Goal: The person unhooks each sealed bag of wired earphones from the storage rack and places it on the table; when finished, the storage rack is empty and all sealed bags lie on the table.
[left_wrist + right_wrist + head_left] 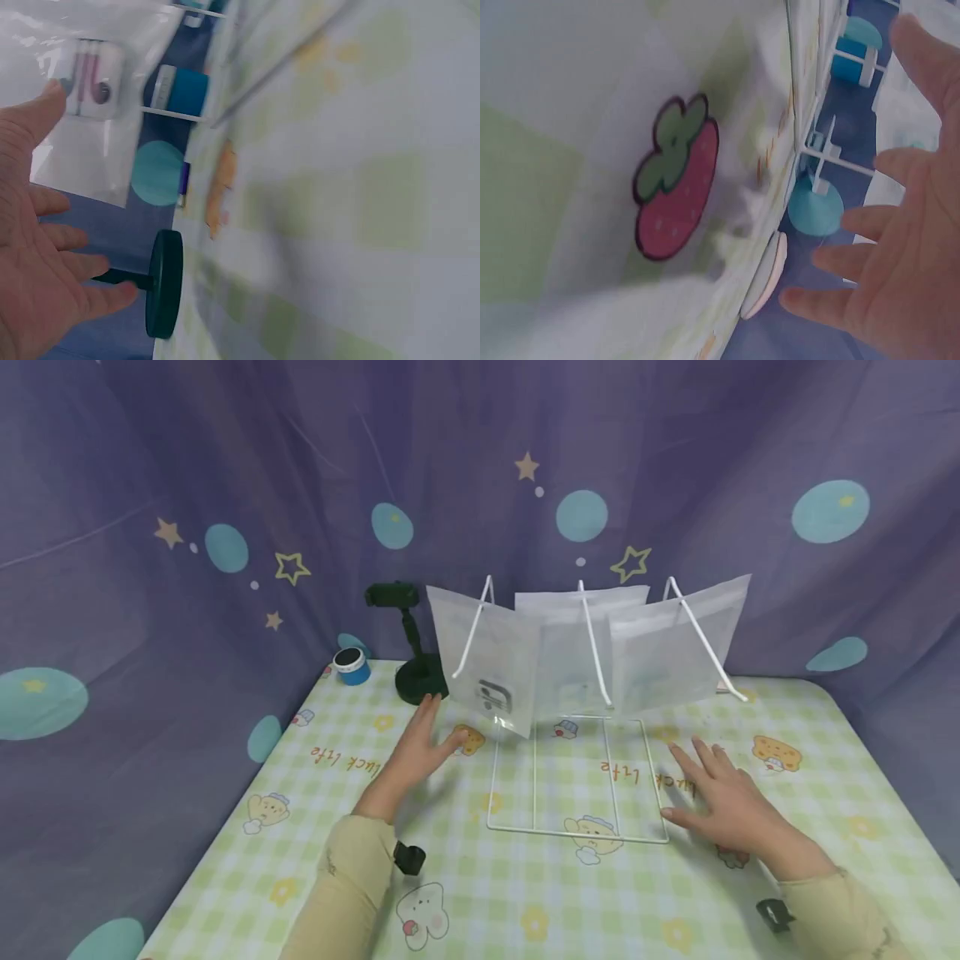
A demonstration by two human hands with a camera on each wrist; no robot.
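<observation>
A white wire rack [577,835] stands on the table with three prongs pointing forward. Translucent pouches hang from it: a left pouch [502,652], a middle pouch [562,652] and a right pouch [651,664]. Inside the left one shows a small pale case [112,71] with dark round details. My left hand [416,752] hovers left of the rack, fingers extended, near the left pouch's lower edge; its thumb overlaps that pouch in the left wrist view. Beyond the rack's right side, my right hand [727,802] is spread over the table. Neither hand holds anything.
Behind the left hand stands a dark green stand [420,681] with a round base. A blue jar [352,668] sits at the back left corner. A pale, flat, rounded object [765,277] lies at the back right. A checked cloth [480,918] covers the table; a purple curtain [450,427] hangs behind.
</observation>
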